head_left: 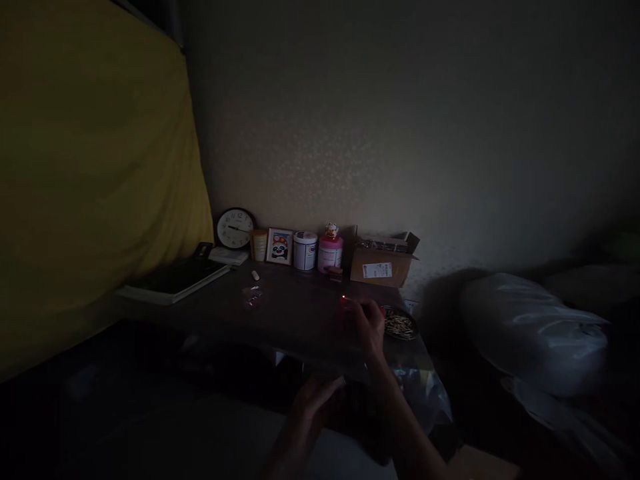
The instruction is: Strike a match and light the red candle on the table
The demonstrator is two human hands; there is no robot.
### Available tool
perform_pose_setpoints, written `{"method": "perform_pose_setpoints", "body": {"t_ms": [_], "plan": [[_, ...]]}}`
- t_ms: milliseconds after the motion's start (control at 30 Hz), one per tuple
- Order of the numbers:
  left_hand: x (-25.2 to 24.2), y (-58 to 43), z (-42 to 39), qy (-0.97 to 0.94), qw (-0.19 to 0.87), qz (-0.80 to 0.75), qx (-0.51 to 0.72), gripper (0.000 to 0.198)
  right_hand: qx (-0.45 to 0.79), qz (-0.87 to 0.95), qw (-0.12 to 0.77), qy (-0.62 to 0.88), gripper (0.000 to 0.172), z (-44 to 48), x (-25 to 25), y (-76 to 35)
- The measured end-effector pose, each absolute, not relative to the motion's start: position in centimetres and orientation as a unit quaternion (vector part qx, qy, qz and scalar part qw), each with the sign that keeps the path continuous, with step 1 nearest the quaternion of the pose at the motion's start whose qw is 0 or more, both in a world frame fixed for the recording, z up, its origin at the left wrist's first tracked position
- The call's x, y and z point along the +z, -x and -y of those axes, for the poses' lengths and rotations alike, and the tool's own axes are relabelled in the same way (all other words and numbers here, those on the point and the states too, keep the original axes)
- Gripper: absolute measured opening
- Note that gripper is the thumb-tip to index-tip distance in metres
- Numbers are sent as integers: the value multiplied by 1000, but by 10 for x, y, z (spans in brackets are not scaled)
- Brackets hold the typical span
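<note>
Over the front right of the table, my right hand (pixel 369 325) is closed in a pinch on a thin match (pixel 349 299). A small red-orange glow shows at the match's left end. Just right of that hand sits a dark round dish (pixel 415 333) holding several loose matchsticks (pixel 399 324). Lower down, in front of the table edge, my left hand (pixel 314 402) has its fingers curled. A small pale edge shows by its fingertips, but the darkness hides what it holds.
Along the wall stand a round clock (pixel 235 228), a framed panda picture (pixel 279 247), a white tin (pixel 305 251), a pink-lidded jar (pixel 330 255) with a figurine, and an open cardboard box (pixel 383 270). A large book (pixel 175 283) lies left; a white plastic bag (pixel 533 333) sits right.
</note>
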State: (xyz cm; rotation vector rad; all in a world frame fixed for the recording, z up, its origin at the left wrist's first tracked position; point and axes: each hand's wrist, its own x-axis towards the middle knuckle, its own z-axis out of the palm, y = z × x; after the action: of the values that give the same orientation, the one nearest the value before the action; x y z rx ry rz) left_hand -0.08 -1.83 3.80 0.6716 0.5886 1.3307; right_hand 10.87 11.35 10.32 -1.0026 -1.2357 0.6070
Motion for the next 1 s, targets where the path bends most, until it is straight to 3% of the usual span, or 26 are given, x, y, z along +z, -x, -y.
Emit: {"method": "perform_pose_setpoints", "body": {"t_ms": [800, 1000], "plan": [[35, -2, 16, -282, 688, -296, 599, 25, 278, 546, 670, 419, 23, -107, 107, -111], [28, -3, 9, -276, 685, -314, 597, 24, 299, 538, 686, 387, 23, -89, 135, -120]]}}
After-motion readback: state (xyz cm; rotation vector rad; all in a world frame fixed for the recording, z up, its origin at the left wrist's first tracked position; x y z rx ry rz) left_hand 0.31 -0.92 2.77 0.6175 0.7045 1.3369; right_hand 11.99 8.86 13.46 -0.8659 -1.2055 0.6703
